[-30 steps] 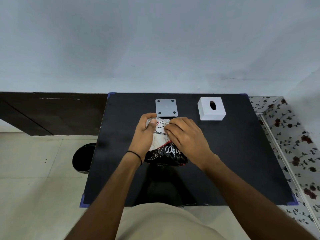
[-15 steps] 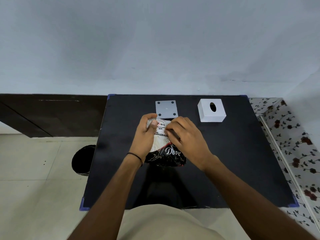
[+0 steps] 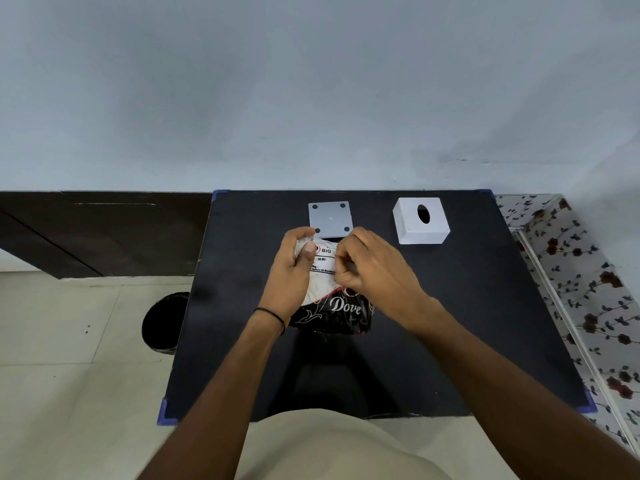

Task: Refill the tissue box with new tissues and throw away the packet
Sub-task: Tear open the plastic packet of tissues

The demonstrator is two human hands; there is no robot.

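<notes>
Single head-worn wide-angle view. It looks forward and steeply down at the black table (image 3: 467,323) from its near edge. The wall lies beyond the table.

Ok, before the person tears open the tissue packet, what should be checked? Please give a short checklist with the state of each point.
1. Left hand grips the tissue packet: ok.
2. Right hand pinches the packet's top: ok.
3. Packet already torn open: cannot tell, the fingers cover it.
4. Tissue box is within reach on the table, base plate off beside it: ok.
5. Bin is on the floor at the left: ok.
</notes>
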